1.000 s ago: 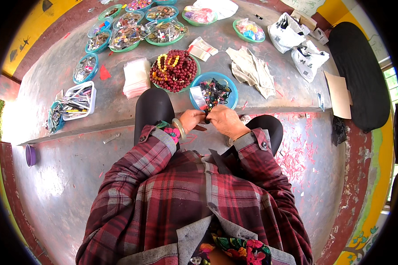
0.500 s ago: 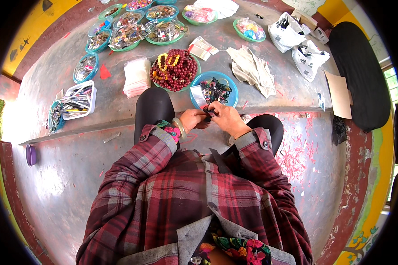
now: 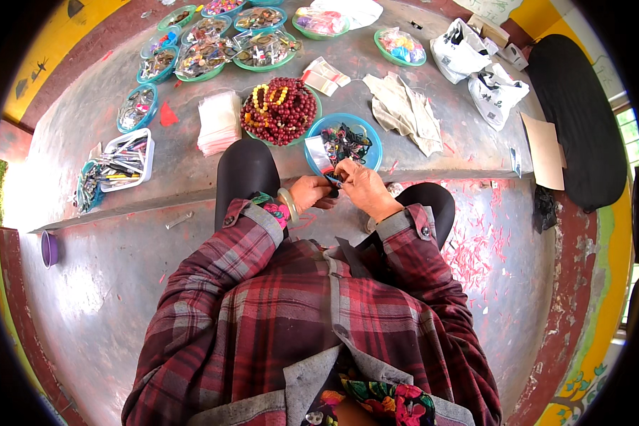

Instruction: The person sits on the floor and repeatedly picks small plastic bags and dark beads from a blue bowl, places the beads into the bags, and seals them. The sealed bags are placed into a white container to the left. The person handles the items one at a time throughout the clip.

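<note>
My left hand (image 3: 311, 192), with a pale bangle at the wrist, is closed at the near rim of a blue basin (image 3: 378, 148). A small dark piece shows at its fingertips, too small to name. My right hand (image 3: 366, 190) meets it there, thumb and fingers pinched on something mostly hidden. A small whitish plastic bag (image 3: 317, 152) with a red strip reaches from the fingers up over the basin's left side. Inside the basin lies a tangled heap of dark cords with small coloured pieces (image 3: 348, 144).
A green basin of dark red bead strings (image 3: 280, 117) stands left of the blue one, beside stacked clear bags (image 3: 219, 122). A beige cloth (image 3: 405, 113) lies to the right. Farther off are several filled basins and white carrier bags (image 3: 461, 53). A pen tray (image 3: 147, 160) sits left.
The fingers of both hands have shifted slightly at the dark piece, and a bit of blue now shows between them. The basins and other things have stayed put.
</note>
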The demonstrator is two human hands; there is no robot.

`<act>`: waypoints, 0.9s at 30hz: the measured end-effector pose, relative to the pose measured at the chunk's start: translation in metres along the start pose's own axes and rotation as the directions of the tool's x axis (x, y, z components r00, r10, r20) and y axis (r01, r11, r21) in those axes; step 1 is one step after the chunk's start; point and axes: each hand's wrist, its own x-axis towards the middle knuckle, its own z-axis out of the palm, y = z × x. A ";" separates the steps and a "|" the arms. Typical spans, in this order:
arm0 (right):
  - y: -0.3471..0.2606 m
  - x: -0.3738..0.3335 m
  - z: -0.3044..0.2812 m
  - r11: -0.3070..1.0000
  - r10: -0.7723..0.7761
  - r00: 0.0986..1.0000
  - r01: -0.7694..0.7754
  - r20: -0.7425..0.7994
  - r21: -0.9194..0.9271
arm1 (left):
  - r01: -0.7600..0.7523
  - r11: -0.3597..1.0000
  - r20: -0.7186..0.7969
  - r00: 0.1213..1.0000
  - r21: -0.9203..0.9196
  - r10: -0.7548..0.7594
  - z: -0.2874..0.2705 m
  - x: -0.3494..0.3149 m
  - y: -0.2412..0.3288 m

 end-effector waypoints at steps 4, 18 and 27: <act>-0.010 0.000 -0.006 0.999 -0.029 0.999 0.029 -0.018 -0.018 | -0.022 1.000 0.013 1.000 -0.011 0.022 0.002 -0.003 0.003; -0.013 0.000 -0.006 0.981 -0.149 0.984 0.135 -0.101 -0.137 | -0.034 0.981 -0.012 0.999 -0.193 0.032 0.006 -0.010 0.011; -0.018 0.003 -0.011 0.991 -0.087 0.979 0.067 -0.185 -0.114 | -0.182 0.983 -0.098 0.979 -0.035 0.178 -0.002 0.000 0.002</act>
